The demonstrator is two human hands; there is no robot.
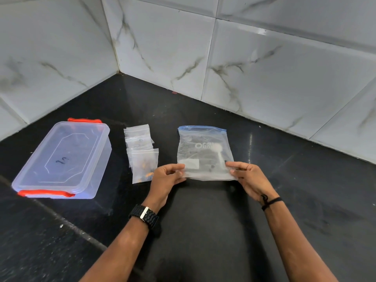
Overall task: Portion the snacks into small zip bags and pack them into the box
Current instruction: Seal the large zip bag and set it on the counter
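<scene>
A large clear zip bag [204, 151] with a blue seal at its far end lies flat on the black counter [203, 220]. It looks almost empty, with a few dark crumbs inside. My left hand [165, 180] pinches its near left corner and my right hand [247, 177] pinches its near right corner. Left of it lies a row of several small zip bags [140, 148], overlapping; the nearest one holds a few orange-brown snack pieces [148, 174]. Further left stands a clear plastic box [63, 159] with red clips, its lid on.
White marble-look tiled walls [254, 64] meet in a corner behind the counter. A watch sits on my left wrist and a black band on my right.
</scene>
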